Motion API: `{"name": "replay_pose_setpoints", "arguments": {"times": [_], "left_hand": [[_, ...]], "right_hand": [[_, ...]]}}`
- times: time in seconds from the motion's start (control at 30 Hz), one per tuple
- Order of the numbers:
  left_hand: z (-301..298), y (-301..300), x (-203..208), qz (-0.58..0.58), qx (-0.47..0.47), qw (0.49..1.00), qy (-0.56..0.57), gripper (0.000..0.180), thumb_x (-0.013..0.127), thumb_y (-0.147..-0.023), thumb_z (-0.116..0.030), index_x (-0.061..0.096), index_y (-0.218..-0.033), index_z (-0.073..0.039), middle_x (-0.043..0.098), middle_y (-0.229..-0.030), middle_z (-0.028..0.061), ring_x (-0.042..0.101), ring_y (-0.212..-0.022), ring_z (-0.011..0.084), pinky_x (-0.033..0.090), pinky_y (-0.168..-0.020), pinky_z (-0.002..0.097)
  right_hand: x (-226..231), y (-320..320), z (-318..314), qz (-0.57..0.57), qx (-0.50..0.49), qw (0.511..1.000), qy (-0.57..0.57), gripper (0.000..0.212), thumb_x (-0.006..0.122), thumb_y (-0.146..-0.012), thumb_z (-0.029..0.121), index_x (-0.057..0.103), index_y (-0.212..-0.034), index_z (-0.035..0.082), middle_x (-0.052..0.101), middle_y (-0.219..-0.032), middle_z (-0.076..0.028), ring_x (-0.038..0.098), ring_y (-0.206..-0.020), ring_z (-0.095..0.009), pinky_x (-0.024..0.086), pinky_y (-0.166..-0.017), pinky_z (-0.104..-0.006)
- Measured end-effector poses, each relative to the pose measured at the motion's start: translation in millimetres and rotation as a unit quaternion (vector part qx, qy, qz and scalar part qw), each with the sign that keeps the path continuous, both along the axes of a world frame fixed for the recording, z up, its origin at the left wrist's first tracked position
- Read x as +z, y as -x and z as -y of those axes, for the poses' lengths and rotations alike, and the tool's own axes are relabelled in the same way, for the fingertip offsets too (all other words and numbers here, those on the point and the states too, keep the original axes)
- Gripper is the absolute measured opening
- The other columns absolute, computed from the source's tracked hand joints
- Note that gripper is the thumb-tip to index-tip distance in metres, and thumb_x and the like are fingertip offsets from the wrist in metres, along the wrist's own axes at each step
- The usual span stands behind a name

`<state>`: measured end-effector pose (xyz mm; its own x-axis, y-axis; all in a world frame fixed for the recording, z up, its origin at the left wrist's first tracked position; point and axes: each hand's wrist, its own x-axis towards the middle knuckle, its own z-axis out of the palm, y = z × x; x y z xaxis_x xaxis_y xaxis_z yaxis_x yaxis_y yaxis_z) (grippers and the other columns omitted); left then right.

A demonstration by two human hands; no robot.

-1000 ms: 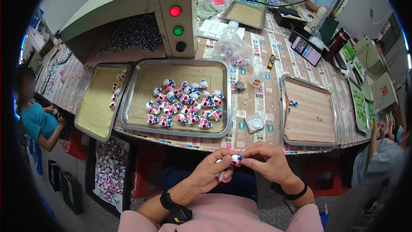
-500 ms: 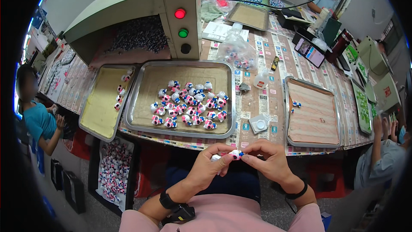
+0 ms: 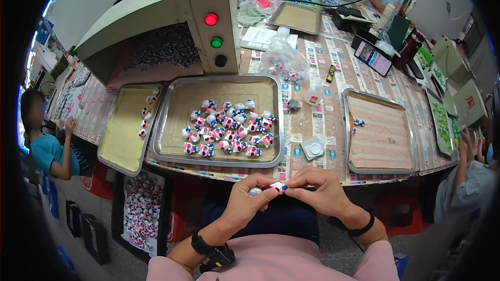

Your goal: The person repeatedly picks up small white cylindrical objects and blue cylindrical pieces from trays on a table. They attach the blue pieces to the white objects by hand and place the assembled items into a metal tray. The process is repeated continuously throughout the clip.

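In front of my lap, just off the table's near edge, my left hand (image 3: 242,202) is closed around a small white, pink and blue toy figurine (image 3: 278,187). From the other side my right hand (image 3: 319,193) pinches its blue end between thumb and fingers. A white rounded piece (image 3: 254,191) also shows against my left fingers; whether it belongs to the same figurine I cannot tell. Ahead of my hands, many similar figurines (image 3: 229,132) lie in a metal tray (image 3: 280,119) with a brown lining. Right of that, a tray lined in pink (image 3: 377,148) holds a few small blue-and-white pieces (image 3: 359,123).
A yellow-lined tray (image 3: 120,138) with several figurines stands left. Behind it is a machine (image 3: 211,47) with red and green lights. A black bin (image 3: 140,213) of figurines sits low left. A small bottle (image 3: 314,94) and a phone (image 3: 373,58) are on the table. Co-workers sit around.
My hands stay together on the figurine, with little change in grip. The view has shifted slightly. Across the table, a co-worker's hands have come together above the blue pieces.
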<state>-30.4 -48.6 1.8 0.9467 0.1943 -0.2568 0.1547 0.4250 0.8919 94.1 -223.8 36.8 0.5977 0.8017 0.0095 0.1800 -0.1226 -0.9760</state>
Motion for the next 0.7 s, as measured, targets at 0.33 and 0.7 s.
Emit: {"name": "replay_pose_setpoints", "arguments": {"times": [0.33,0.7], "left_hand": [[-94.7,-4.8,8.5,0.034,0.112,0.836,-0.536,0.025,0.079,-0.077,-0.010,0.072,-0.101,-0.004,0.066,-0.090,0.0091,0.062,-0.077,0.0208,0.050,-0.070,0.0328],[-89.9,-1.9,-1.3,0.105,0.172,0.810,-0.550,0.027,0.062,-0.091,-0.005,0.064,-0.117,0.000,0.065,-0.094,0.0092,0.061,-0.074,0.0191,0.049,-0.065,0.0315]], "right_hand": [[21.3,-50.4,46.1,0.053,-0.117,0.991,0.044,0.018,0.067,-0.089,0.003,0.072,-0.106,-0.001,0.069,-0.103,-0.008,0.063,-0.089,-0.011,0.049,-0.075,-0.0240],[-9.3,-141.9,119.6,0.251,-0.277,0.916,0.144,0.019,0.067,-0.085,0.005,0.073,-0.102,0.001,0.073,-0.096,-0.010,0.067,-0.085,-0.018,0.051,-0.075,-0.0298]]}}
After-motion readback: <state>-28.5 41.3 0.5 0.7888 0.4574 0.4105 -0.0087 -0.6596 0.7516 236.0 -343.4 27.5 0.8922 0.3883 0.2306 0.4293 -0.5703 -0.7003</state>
